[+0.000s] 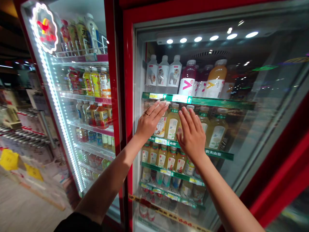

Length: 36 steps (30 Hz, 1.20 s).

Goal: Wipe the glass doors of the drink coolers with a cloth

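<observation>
My left hand (150, 120), with a ring on one finger, is stretched out in front of the red-framed drinks fridge (127, 112). Its fingers are extended and close together; a small white patch shows at the fingertips, too unclear to name. My right hand (193, 137) is raised beside it, palm forward, fingers straight, holding nothing visible. Both are in front of the glass, though I cannot tell whether they touch it. Between them stands a yellowish drink bottle (172, 124) with a white label. A similar bottle (218, 132) is right of my right hand.
White-labelled bottles (175, 75), a purple bottle (188, 77) and an orange bottle (216, 80) fill the upper shelf. More bottles (163, 157) stand below. A second lit fridge (96, 61) is at left, beside a display (26, 141) with yellow tags (9, 159).
</observation>
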Each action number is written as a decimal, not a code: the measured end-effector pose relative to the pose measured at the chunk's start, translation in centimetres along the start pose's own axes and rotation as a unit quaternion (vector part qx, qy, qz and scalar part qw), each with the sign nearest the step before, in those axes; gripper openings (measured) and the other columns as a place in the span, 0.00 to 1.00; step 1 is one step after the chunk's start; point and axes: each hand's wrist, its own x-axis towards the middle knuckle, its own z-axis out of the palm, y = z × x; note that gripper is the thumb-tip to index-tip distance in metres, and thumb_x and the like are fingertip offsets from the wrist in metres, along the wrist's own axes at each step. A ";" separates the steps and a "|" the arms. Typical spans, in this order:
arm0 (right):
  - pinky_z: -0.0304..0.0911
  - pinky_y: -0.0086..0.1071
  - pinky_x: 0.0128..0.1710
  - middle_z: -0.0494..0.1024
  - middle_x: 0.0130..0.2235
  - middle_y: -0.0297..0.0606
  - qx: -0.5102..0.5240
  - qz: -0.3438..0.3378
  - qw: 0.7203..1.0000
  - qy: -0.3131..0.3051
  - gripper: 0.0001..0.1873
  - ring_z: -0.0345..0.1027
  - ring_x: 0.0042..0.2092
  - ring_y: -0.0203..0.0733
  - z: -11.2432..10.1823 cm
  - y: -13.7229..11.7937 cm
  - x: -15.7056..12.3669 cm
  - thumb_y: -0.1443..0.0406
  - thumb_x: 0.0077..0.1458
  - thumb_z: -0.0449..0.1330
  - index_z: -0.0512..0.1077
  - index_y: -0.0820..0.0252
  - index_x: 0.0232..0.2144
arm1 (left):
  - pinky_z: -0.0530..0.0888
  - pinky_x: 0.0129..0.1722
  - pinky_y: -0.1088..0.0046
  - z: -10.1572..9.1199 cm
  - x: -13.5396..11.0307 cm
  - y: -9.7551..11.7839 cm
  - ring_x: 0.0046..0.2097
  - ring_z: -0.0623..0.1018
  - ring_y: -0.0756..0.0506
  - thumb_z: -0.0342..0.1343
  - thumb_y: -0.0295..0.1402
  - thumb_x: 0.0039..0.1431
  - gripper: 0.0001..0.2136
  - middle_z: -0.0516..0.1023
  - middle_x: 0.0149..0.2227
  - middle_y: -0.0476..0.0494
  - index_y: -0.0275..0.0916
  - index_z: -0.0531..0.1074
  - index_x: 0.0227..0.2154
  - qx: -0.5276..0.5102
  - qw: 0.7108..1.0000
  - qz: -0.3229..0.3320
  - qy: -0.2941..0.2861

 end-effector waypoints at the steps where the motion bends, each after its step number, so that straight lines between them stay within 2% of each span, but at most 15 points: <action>1: 0.56 0.55 0.77 0.57 0.79 0.41 0.009 0.005 1.000 0.001 0.50 0.48 0.80 0.52 0.2 -0.3 0.3 0.72 0.67 0.52 0.32 0.51 0.81 | 0.74 0.73 0.56 0.1 0.4 -0.3 0.76 0.66 0.43 0.43 0.15 0.72 0.41 0.71 0.73 0.48 0.51 0.35 0.80 -0.005 1.000 -0.012 0.005; 4: 0.56 0.57 0.77 0.54 0.80 0.40 0.028 0.018 0.999 0.005 0.50 0.46 0.80 0.53 1.1 -1.2 1.1 0.72 0.67 0.52 0.31 0.51 0.81 | 0.71 0.75 0.53 0.7 1.4 -0.2 0.77 0.64 0.43 0.41 0.16 0.72 0.42 0.69 0.74 0.50 0.52 0.31 0.79 -0.033 0.999 -0.030 0.012; 8: 0.55 0.55 0.78 0.48 0.81 0.38 0.037 0.031 0.999 0.001 0.49 0.41 0.81 0.51 2.2 -2.2 1.6 0.72 0.68 0.51 0.29 0.52 0.80 | 0.74 0.73 0.54 0.6 0.6 -0.2 0.76 0.66 0.43 0.43 0.17 0.73 0.40 0.72 0.72 0.48 0.50 0.34 0.80 -0.046 0.999 0.009 0.007; 11: 0.52 0.55 0.79 0.44 0.82 0.36 0.021 0.038 0.999 -0.022 0.49 0.38 0.82 0.50 3.1 -2.7 1.5 0.70 0.69 0.50 0.25 0.51 0.80 | 0.76 0.71 0.56 -0.2 -0.8 -1.6 0.75 0.67 0.43 0.44 0.16 0.72 0.40 0.73 0.71 0.47 0.48 0.38 0.80 -0.038 0.998 0.046 -0.004; 14: 0.48 0.55 0.80 0.42 0.82 0.36 -0.020 0.048 0.998 -0.047 0.48 0.39 0.82 0.50 4.0 -3.0 1.1 0.67 0.71 0.50 0.24 0.52 0.79 | 0.75 0.72 0.57 -0.6 -0.7 -3.1 0.76 0.66 0.45 0.44 0.15 0.72 0.40 0.73 0.72 0.48 0.50 0.37 0.79 -0.051 0.997 0.060 -0.001; 16: 0.47 0.53 0.80 0.43 0.81 0.38 -0.048 0.051 0.996 -0.053 0.47 0.40 0.81 0.49 4.4 -3.1 0.8 0.65 0.73 0.50 0.24 0.54 0.79 | 0.73 0.74 0.57 -0.3 0.1 -3.4 0.76 0.65 0.45 0.42 0.16 0.72 0.41 0.71 0.73 0.49 0.52 0.35 0.79 -0.061 0.997 0.043 0.017; 19: 0.47 0.49 0.80 0.45 0.81 0.40 -0.074 0.050 0.994 -0.055 0.44 0.42 0.81 0.48 4.7 -3.2 0.6 0.63 0.75 0.49 0.26 0.58 0.79 | 0.70 0.75 0.53 0.8 1.4 -2.8 0.77 0.64 0.43 0.39 0.16 0.73 0.41 0.68 0.75 0.50 0.54 0.31 0.79 -0.068 0.997 -0.011 0.044; 21: 0.47 0.49 0.80 0.46 0.81 0.40 -0.077 0.049 0.994 -0.057 0.44 0.42 0.81 0.48 4.7 -3.2 0.6 0.62 0.75 0.49 0.26 0.58 0.79 | 0.70 0.76 0.50 1.2 1.4 -2.0 0.77 0.64 0.42 0.38 0.17 0.73 0.40 0.66 0.76 0.50 0.55 0.30 0.79 -0.077 0.996 -0.029 0.045; 23: 0.48 0.50 0.80 0.47 0.81 0.40 -0.073 0.049 0.995 -0.056 0.45 0.44 0.81 0.49 4.6 -3.2 0.6 0.62 0.75 0.49 0.25 0.57 0.79 | 0.71 0.75 0.49 1.0 0.7 -1.6 0.77 0.65 0.42 0.39 0.18 0.74 0.40 0.67 0.75 0.50 0.56 0.31 0.79 -0.088 0.995 -0.021 0.028; 25: 0.49 0.51 0.79 0.48 0.81 0.41 -0.068 0.052 0.995 -0.054 0.45 0.46 0.80 0.50 4.6 -3.2 0.7 0.63 0.75 0.49 0.25 0.56 0.79 | 0.73 0.74 0.52 0.2 -0.4 -2.0 0.76 0.65 0.43 0.40 0.17 0.73 0.41 0.69 0.74 0.51 0.56 0.32 0.79 -0.092 0.996 0.005 -0.002; 28: 0.50 0.54 0.79 0.49 0.81 0.41 -0.055 0.059 0.995 -0.057 0.45 0.48 0.80 0.52 4.4 -3.3 0.7 0.63 0.75 0.49 0.24 0.53 0.79 | 0.72 0.75 0.54 -1.2 -1.7 -3.8 0.77 0.64 0.44 0.41 0.16 0.72 0.41 0.70 0.74 0.50 0.55 0.36 0.79 -0.080 0.996 0.019 -0.026; 32: 0.49 0.55 0.79 0.48 0.81 0.40 -0.044 0.066 0.995 -0.057 0.45 0.49 0.80 0.52 4.4 -3.6 0.6 0.64 0.74 0.49 0.25 0.52 0.79 | 0.69 0.76 0.51 -1.6 -1.0 -5.7 0.77 0.63 0.43 0.39 0.17 0.73 0.39 0.68 0.75 0.51 0.57 0.39 0.79 -0.070 0.997 -0.024 0.007; 36: 0.49 0.53 0.79 0.50 0.80 0.39 -0.048 0.051 0.996 -0.062 0.44 0.52 0.79 0.51 4.5 -3.6 0.4 0.66 0.74 0.49 0.27 0.50 0.79 | 0.68 0.77 0.52 -0.6 0.2 -4.8 0.78 0.63 0.44 0.38 0.17 0.73 0.40 0.68 0.75 0.51 0.57 0.35 0.79 -0.063 0.996 -0.046 0.039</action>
